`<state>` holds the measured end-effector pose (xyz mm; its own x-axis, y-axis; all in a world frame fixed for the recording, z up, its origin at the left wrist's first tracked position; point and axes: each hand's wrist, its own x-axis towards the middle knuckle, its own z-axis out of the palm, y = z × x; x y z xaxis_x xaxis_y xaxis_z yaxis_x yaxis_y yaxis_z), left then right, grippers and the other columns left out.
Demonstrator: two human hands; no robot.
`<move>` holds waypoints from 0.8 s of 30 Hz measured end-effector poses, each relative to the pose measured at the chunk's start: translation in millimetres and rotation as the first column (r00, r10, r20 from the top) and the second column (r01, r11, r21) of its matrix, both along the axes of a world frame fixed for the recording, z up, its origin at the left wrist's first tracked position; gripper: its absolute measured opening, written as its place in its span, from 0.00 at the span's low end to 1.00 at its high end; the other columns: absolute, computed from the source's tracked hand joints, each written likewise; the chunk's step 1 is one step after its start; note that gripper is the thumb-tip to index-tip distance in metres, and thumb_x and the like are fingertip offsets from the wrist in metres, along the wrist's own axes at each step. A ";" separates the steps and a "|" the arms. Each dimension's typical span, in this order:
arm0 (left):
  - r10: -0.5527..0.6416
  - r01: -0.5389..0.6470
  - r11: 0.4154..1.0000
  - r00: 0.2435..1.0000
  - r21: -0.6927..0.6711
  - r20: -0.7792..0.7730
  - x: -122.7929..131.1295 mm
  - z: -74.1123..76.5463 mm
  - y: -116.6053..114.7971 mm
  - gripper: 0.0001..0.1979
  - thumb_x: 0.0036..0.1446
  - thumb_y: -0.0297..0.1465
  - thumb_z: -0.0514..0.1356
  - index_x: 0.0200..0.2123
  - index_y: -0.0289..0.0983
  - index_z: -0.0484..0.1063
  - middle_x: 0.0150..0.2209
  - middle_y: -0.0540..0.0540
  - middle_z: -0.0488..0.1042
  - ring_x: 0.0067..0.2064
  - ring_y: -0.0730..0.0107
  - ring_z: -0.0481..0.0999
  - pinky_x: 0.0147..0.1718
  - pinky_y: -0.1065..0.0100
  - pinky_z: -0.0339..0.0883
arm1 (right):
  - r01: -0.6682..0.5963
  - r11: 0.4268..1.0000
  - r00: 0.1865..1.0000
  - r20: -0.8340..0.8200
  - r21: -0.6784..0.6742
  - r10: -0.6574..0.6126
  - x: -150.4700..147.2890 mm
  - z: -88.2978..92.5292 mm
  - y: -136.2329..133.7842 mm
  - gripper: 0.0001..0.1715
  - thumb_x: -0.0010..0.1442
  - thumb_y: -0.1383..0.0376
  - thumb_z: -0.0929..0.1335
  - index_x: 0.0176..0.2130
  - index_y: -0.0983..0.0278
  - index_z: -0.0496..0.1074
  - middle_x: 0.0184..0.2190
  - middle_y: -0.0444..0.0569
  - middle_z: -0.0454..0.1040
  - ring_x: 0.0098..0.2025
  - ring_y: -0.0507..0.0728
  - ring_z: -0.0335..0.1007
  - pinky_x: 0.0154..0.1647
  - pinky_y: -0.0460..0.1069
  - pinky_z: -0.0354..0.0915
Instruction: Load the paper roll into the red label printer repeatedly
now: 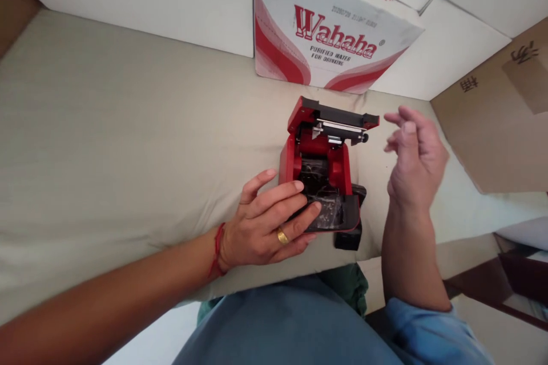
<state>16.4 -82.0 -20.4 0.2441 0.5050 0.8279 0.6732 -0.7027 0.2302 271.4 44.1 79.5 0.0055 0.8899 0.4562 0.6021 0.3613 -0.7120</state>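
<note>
A small red and black device (322,164) lies on a beige cloth-covered surface (128,142), its lid flipped up toward the far side and showing a metal bar. My left hand (268,222) grips the device's near left side, fingers laid across its black lower part; a gold ring is on one finger and a red thread on the wrist. My right hand (413,159) hovers in the air to the right of the device, fingers loosely spread and holding nothing.
A white and red carton printed "Wahaha" (329,28) stands just behind the device against white boxes. A brown cardboard box (500,120) sits at the right. My blue-clothed lap (291,325) is at the near edge.
</note>
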 end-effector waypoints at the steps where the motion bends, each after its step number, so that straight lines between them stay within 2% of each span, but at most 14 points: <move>1: 0.007 -0.007 1.000 1.000 0.022 -0.002 0.2 0.0 0.3 0.21 0.76 0.44 0.68 0.69 0.54 0.81 0.48 0.52 0.90 0.58 0.57 0.90 0.83 0.45 0.68 | -0.033 0.999 0.999 0.018 -0.024 0.033 -2.6 -4.2 8.7 0.32 0.85 0.46 0.62 0.73 0.57 0.79 0.68 0.61 0.86 0.62 0.70 0.88 0.59 0.65 0.84; 3: 0.002 -0.002 0.997 1.000 0.071 -0.001 0.5 0.4 1.2 0.21 0.74 0.42 0.70 0.67 0.53 0.83 0.48 0.51 0.89 0.60 0.56 0.89 0.85 0.45 0.65 | -0.106 0.990 0.992 0.052 -0.091 0.111 -9.3 -11.6 20.3 0.36 0.87 0.45 0.57 0.77 0.54 0.75 0.71 0.58 0.84 0.70 0.70 0.84 0.64 0.67 0.83; 6: 0.026 -0.022 0.991 0.999 0.134 -0.028 0.0 1.3 2.0 0.16 0.73 0.41 0.69 0.61 0.52 0.85 0.48 0.51 0.88 0.61 0.58 0.88 0.88 0.48 0.59 | -0.160 0.971 0.979 0.097 -0.177 0.179 -17.2 -18.6 17.8 0.41 0.88 0.44 0.51 0.76 0.54 0.77 0.65 0.57 0.88 0.71 0.70 0.84 0.66 0.69 0.82; 8: 0.044 -0.037 0.988 0.998 0.148 -0.044 -1.1 1.4 2.4 0.15 0.73 0.42 0.69 0.60 0.55 0.85 0.47 0.53 0.88 0.60 0.58 0.87 0.89 0.47 0.56 | -0.190 0.969 0.975 0.087 -0.160 0.206 -17.0 -20.0 5.6 0.46 0.87 0.42 0.48 0.71 0.55 0.83 0.61 0.58 0.89 0.69 0.69 0.86 0.67 0.68 0.82; 10: 0.026 -0.020 0.987 0.999 0.158 -0.040 -2.3 0.6 2.9 0.15 0.71 0.41 0.71 0.59 0.57 0.86 0.48 0.53 0.87 0.61 0.57 0.86 0.89 0.46 0.54 | -0.239 0.966 0.969 0.045 -0.097 0.245 -11.4 -19.3 -9.8 0.48 0.87 0.41 0.49 0.61 0.55 0.89 0.58 0.58 0.91 0.67 0.69 0.87 0.70 0.70 0.81; 12: 0.003 0.002 0.985 1.000 0.174 -0.025 -3.3 -1.2 3.7 0.13 0.70 0.41 0.72 0.56 0.56 0.87 0.50 0.51 0.87 0.63 0.56 0.84 0.90 0.48 0.51 | -0.282 0.958 0.958 0.030 -0.059 0.284 -2.3 -17.6 -24.5 0.45 0.86 0.39 0.53 0.54 0.54 0.91 0.57 0.57 0.92 0.67 0.71 0.87 0.73 0.73 0.79; 15: -0.021 0.021 0.985 1.000 0.170 -0.001 -3.7 -4.3 3.8 0.11 0.69 0.41 0.73 0.54 0.56 0.87 0.51 0.50 0.86 0.67 0.55 0.82 0.92 0.48 0.46 | -0.342 0.939 0.937 0.064 -0.035 0.344 11.1 -17.3 -40.9 0.39 0.85 0.39 0.58 0.55 0.52 0.92 0.59 0.54 0.92 0.69 0.71 0.87 0.77 0.76 0.75; 19: -0.048 0.044 0.995 0.998 0.087 0.038 -3.7 -5.1 1.7 0.13 0.69 0.38 0.74 0.54 0.60 0.87 0.50 0.54 0.87 0.66 0.58 0.83 0.92 0.52 0.39 | -0.450 0.888 0.893 0.043 0.097 0.448 16.1 -27.8 -54.1 0.24 0.87 0.53 0.65 0.55 0.51 0.92 0.55 0.49 0.94 0.64 0.67 0.91 0.77 0.72 0.76; 21: -0.056 0.052 0.995 0.997 0.084 0.047 -4.2 -3.8 1.4 0.12 0.68 0.38 0.75 0.52 0.57 0.87 0.51 0.54 0.87 0.65 0.59 0.84 0.92 0.56 0.39 | -0.465 0.879 0.885 0.026 0.110 0.465 13.8 -34.1 -59.3 0.21 0.86 0.59 0.67 0.55 0.51 0.92 0.54 0.49 0.95 0.63 0.65 0.92 0.73 0.68 0.81; 24: -0.077 0.074 0.996 0.996 0.052 0.040 -6.2 -2.7 3.7 0.14 0.68 0.39 0.74 0.56 0.53 0.86 0.54 0.51 0.87 0.68 0.57 0.84 0.91 0.53 0.43 | -0.466 0.880 0.884 0.016 0.090 0.467 9.9 -37.6 -64.6 0.19 0.85 0.63 0.68 0.56 0.52 0.92 0.56 0.49 0.94 0.64 0.65 0.91 0.68 0.66 0.85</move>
